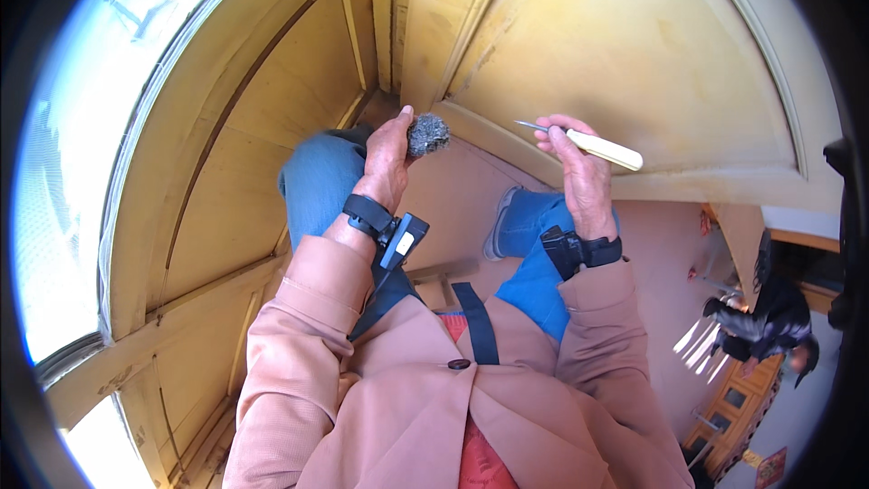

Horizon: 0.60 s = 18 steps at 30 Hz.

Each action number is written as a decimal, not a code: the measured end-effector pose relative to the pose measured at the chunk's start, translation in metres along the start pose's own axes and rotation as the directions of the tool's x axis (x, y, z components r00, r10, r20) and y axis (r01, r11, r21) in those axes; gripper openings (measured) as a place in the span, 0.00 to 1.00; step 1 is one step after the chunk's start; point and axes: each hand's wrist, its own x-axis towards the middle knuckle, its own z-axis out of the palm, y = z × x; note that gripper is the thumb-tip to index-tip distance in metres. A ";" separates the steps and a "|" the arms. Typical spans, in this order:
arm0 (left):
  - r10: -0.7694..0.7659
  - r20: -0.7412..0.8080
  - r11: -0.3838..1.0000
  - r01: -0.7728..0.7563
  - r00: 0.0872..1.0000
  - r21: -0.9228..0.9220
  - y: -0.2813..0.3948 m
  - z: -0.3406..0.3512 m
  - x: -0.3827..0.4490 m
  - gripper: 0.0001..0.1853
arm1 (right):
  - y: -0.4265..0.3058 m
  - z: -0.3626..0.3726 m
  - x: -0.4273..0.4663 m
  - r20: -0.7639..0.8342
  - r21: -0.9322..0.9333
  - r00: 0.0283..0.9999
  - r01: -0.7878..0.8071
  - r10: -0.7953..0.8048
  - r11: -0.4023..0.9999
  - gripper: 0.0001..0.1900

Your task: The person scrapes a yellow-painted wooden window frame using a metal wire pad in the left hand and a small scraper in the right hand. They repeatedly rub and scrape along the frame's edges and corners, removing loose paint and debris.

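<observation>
My left hand [388,149] grips a grey steel wool pad [428,135], which sticks out on the side facing my right hand. In my right hand [580,166] is a slim tool with a cream handle [606,150] and a thin metal shaft [529,125]; whether it is a screwdriver or an awl I cannot tell. Its tip points left, towards the pad, with a gap between them. Beyond both hands stands a yellowish painted wooden panel [611,61] with a raised frame and brownish stains along its moulding. Each wrist wears a black strap with a small device.
On the left, a wooden door [265,102] with a bright glazed part [75,170] meets the panel in a corner. Part of a wooden stool [441,278] shows beneath me on the pinkish floor [461,197]. Another person [774,312] is at the far right, near wooden furniture [733,397].
</observation>
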 end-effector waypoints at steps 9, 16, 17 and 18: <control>0.136 0.014 0.987 -0.134 0.991 -0.085 -0.006 0.001 0.001 0.11 | -0.008 0.034 0.022 0.043 -0.020 0.999 0.027 -0.027 0.999 0.13; 0.180 -0.015 0.959 -0.179 0.984 -0.220 0.003 0.014 -0.001 0.11 | -0.033 0.051 0.034 0.023 -0.041 0.993 0.113 -0.112 0.993 0.12; 0.190 -0.028 0.947 -0.191 0.981 -0.260 0.008 0.018 0.000 0.12 | -0.036 0.053 0.037 0.019 -0.069 0.992 0.123 -0.122 0.990 0.12; 0.266 -0.008 0.930 -0.259 0.964 -0.259 0.015 0.023 0.002 0.15 | -0.037 0.054 0.038 0.010 -0.075 0.991 0.132 -0.131 0.988 0.12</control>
